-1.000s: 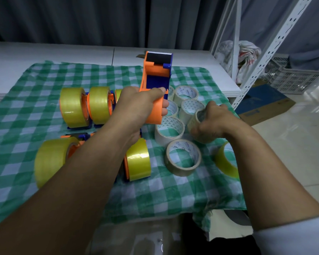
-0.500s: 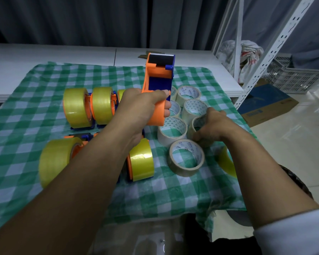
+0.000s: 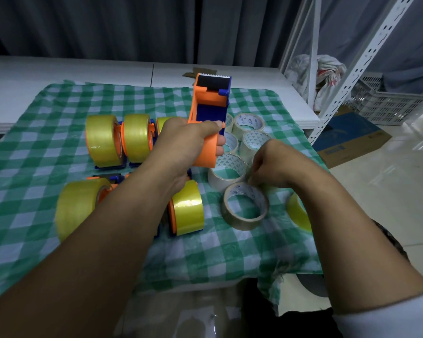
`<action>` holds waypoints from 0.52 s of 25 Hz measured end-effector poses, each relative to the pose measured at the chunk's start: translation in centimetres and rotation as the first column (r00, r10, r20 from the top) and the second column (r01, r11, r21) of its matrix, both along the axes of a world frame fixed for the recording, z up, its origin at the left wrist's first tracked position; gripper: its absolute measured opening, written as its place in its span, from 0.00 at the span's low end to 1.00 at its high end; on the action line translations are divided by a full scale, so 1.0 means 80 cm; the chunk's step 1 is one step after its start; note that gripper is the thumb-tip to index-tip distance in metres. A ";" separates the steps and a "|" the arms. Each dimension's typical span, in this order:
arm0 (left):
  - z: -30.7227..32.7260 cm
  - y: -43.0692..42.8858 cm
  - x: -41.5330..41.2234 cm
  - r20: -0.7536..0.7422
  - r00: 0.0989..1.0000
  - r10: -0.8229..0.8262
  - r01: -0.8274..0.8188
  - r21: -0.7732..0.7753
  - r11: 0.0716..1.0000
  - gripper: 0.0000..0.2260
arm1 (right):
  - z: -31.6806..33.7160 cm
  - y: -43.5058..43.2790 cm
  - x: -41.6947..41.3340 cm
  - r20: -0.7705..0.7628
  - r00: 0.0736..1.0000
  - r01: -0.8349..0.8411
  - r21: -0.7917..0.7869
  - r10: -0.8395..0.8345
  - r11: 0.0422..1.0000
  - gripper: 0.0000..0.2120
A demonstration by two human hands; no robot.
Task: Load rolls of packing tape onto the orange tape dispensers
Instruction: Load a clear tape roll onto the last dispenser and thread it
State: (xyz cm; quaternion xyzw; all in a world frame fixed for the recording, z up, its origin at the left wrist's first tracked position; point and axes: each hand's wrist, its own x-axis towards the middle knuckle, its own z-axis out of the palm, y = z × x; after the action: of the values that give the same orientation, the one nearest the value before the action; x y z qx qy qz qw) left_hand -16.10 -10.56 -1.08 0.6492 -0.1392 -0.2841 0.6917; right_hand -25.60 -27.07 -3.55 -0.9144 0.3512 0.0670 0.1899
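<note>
My left hand (image 3: 181, 147) grips the handle of an empty orange and blue tape dispenser (image 3: 209, 101) and holds it upright above the cloth, cutter end pointing away. My right hand (image 3: 281, 164) is curled over a clear tape roll that is mostly hidden under it, among several loose clear rolls (image 3: 239, 223) lying flat. Several dispensers loaded with yellow tape (image 3: 103, 140) (image 3: 188, 208) lie to the left, partly behind my left arm. A loose yellow roll (image 3: 298, 213) shows by my right forearm.
A green checked cloth (image 3: 47, 113) covers the white table (image 3: 59, 74). A white metal rack (image 3: 352, 69) stands at the right, with a plastic crate (image 3: 388, 103) and a blue cardboard box (image 3: 347, 135) on the floor behind it.
The dispenser stays held up in my left hand. My right hand has shifted slightly toward me over the loose rolls, covering more of the roll it holds.
</note>
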 end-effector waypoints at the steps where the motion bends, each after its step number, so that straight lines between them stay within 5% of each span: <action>1: 0.000 0.001 -0.001 0.002 1.000 -0.002 0.002 0.004 1.000 0.06 | -0.006 0.001 0.003 -0.029 1.000 -0.011 0.002 0.011 1.000 0.06; 8: 0.002 0.010 0.003 0.008 1.000 0.008 -0.008 0.003 1.000 0.06 | -0.036 -0.010 0.015 -0.117 0.993 -0.024 -0.039 0.019 0.999 0.18; 13: 0.000 0.011 0.005 0.012 1.000 0.005 -0.005 0.008 1.000 0.08 | -0.045 -0.012 0.017 -0.115 0.992 -0.048 -0.034 0.043 0.998 0.12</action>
State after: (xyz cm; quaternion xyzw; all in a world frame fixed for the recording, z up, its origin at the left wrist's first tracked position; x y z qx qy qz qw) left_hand -15.71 -9.72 -1.05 0.6539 -0.1406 -0.2792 0.6890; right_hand -24.21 -28.05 -7.13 -0.9202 0.3417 0.1171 0.1510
